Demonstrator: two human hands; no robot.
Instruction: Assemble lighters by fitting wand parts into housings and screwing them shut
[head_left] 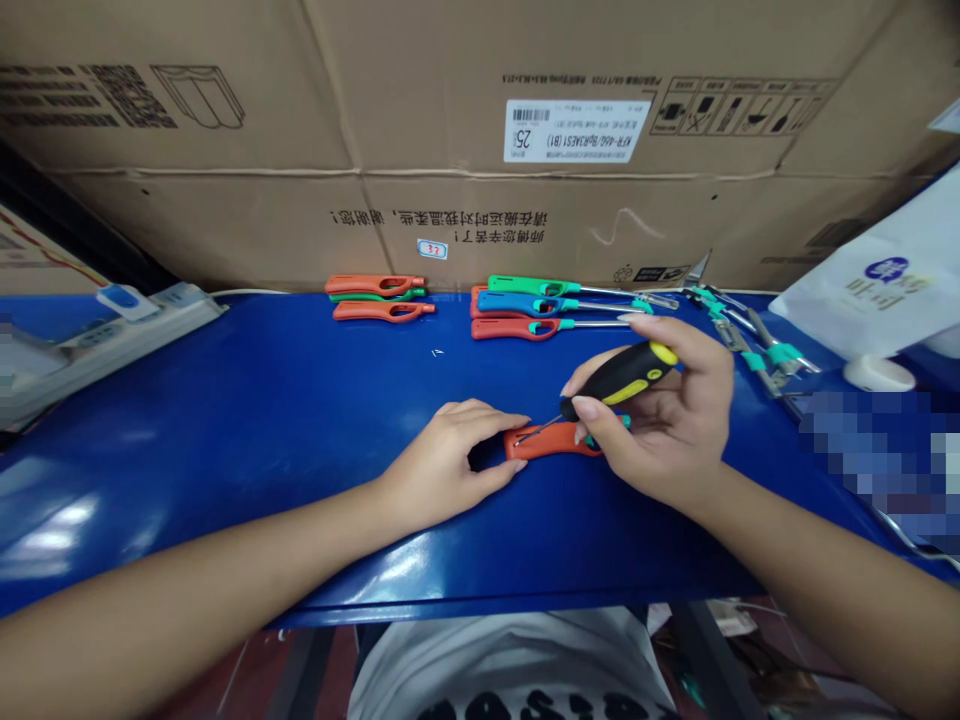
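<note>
The right hand (667, 425) is closed around a black-and-yellow plastic-handled screwdriver (621, 376). Its thin metal tip is set against the left end of an orange plastic lighter body (551, 441), which lies flat near the middle of the glossy blue table (247, 420). The left hand (454, 460) pinches that end between thumb and forefinger (the other fingers curl loosely). Along the far edge lie more orange and green lighter bodies (379, 297), a row of green, blue and red long-stemmed lighters (547, 303), and a heap of metal stems with teal fittings (750, 335). Brown cardboard boxes (225, 200) stand behind.
</note>
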